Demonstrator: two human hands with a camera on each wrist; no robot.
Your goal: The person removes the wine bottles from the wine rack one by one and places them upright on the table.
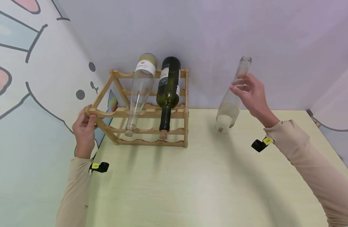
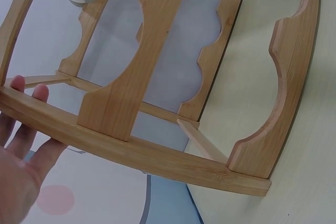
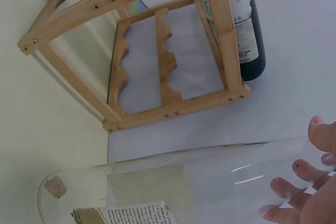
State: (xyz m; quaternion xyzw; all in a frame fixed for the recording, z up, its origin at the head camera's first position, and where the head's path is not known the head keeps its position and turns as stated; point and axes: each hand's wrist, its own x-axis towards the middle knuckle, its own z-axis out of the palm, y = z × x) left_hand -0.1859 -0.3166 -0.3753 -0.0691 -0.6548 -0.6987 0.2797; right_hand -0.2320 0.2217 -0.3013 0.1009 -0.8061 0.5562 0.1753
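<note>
My left hand [image 1: 85, 127] grips the upper left front corner of a wooden wine rack [image 1: 151, 143], fingers curled round the bar. In the left wrist view, fingertips [image 2: 40, 93] show over the rack's side rail [image 2: 173, 163]. Two bottles lie on the rack's top level, necks toward me: a clear one [image 1: 141, 86] and a dark green one [image 1: 168, 85], each with a cork in its mouth. My right hand [image 1: 251, 94] holds a clear glass bottle [image 1: 227, 107] round its upper part, mouth up. Inside its base lies a cork [image 3: 55, 187].
The rack stands at the back left of the pale table [image 1: 174, 189], by the patterned left wall [image 1: 49, 104]. Behind runs a plain back wall [image 1: 213, 37]. The table's right edge [image 1: 329, 142] runs beyond my right forearm. Each wrist carries a small black camera [image 1: 259, 145].
</note>
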